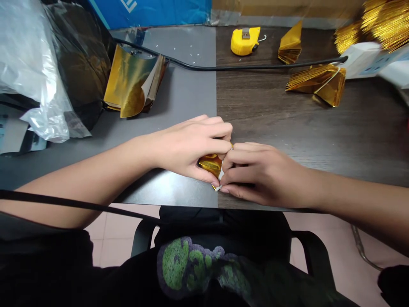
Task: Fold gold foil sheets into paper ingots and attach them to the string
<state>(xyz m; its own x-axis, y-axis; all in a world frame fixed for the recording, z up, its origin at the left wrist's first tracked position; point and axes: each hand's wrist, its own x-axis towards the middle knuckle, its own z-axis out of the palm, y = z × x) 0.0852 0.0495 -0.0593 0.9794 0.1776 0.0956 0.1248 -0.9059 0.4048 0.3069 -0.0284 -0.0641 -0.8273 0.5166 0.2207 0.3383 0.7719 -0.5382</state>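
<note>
Near the table's front edge, a small sheet of shiny gold foil paper (211, 163) with a white underside is bent between my two hands. My left hand (194, 145) curls over it from the left, with the thumb low on the foil. From the right, my right hand (265, 172) pinches the paper's white edge, its fingertips meeting the left ones. Much of the sheet is hidden under the fingers. Farther off at the left lies a stack of gold paper (128, 81) with its top sheet curling up.
A black cable (204, 67) crosses the table (255, 106) to a white power strip (364, 57). Behind it sit a yellow tape measure (244, 41) and a folded gold piece (290, 42). A tied gold bundle (319, 83) lies right, plastic bags (47, 85) left, boxes (159, 13) at the back.
</note>
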